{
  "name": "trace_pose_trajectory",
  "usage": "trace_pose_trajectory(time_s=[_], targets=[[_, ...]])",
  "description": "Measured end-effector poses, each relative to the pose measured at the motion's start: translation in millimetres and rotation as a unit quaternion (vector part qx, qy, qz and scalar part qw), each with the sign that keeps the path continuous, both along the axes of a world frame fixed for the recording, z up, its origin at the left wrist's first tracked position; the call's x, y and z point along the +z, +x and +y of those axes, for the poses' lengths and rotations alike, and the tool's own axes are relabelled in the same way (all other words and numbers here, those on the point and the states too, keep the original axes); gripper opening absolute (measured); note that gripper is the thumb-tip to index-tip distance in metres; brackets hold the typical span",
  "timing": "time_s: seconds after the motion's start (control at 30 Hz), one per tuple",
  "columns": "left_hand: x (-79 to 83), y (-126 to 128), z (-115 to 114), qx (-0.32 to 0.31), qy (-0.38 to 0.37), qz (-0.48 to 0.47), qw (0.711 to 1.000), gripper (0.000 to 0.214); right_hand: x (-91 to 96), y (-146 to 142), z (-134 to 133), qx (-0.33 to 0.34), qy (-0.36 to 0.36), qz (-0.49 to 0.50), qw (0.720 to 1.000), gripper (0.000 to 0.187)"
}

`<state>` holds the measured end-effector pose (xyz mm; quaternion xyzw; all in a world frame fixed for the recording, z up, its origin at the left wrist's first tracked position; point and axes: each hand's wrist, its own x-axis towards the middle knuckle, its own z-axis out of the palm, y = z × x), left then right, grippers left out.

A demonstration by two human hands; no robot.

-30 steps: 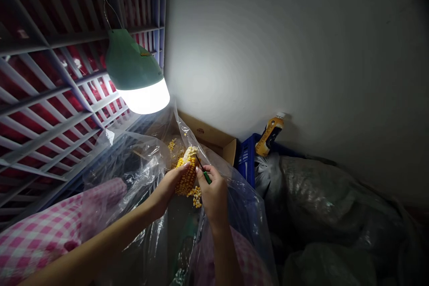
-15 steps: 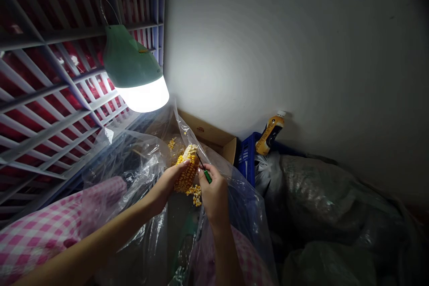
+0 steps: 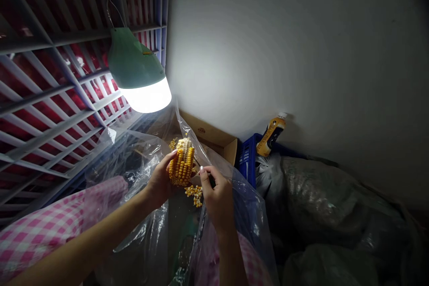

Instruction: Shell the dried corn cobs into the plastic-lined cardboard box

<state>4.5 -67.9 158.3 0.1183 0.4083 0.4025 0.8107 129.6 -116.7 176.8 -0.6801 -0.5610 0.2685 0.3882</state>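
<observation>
My left hand [image 3: 161,179] is closed around an ear of corn [image 3: 181,167], holding it upright with the bare, pale end at the top. Yellow kernels cover most of its lower part. In my right hand [image 3: 215,187] is a screwdriver [image 3: 197,161], its thin dark shaft pointing up and left toward the corn's right side; my fingers mostly hide the handle. Whether the tip touches the kernels I cannot tell. Loose corn kernels [image 3: 194,195] lie in a small heap below the cob, on the clear plastic sheet [image 3: 144,152].
A lit green-topped lamp [image 3: 139,69] hangs on a wire from a slatted plastic crate [image 3: 50,94] at the left. Behind the corn stands a cardboard box [image 3: 211,134]. To the right are a blue crate [image 3: 247,158], an orange-labelled bottle [image 3: 271,136] and bulky grey sacks [image 3: 325,187].
The corn has turned more upright, its kernelled face toward me, and shifted slightly left. My right hand has moved a little right and down, covering the green handle more.
</observation>
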Motion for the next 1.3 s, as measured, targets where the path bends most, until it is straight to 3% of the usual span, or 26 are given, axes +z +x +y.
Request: trace_pose_trajectory(time_s=[0.17,0.3,0.5,0.67,0.87,1.3], targets=[[-4.1,2,0,0.051,0.030,0.013,0.998,0.030,1.8,3,-3,0.033,-0.023,-0.039,0.998,0.029],[-9.1,1,0,0.050,0.039,0.036,0.997,0.031,2.2,5,-5,0.041,-0.024,-0.061,0.997,0.031],[-17.1,-2,3,-0.005,0.085,0.110,0.990,0.040,4.2,8,-6,0.060,-0.022,-0.062,0.996,0.032],[-17.6,-2,5,-0.062,0.091,0.193,0.975,0.046,7.4,15,-7,0.074,-0.062,-0.060,0.994,0.031],[-8.2,0,2,-0.072,0.054,0.170,0.981,0.052,12.0,18,-6,0.079,-0.064,-0.021,0.995,0.032],[-16.8,-1,5,-0.083,0.067,0.169,0.980,0.048,12.5,17,-6,0.089,-0.064,-0.026,0.994,0.032]])
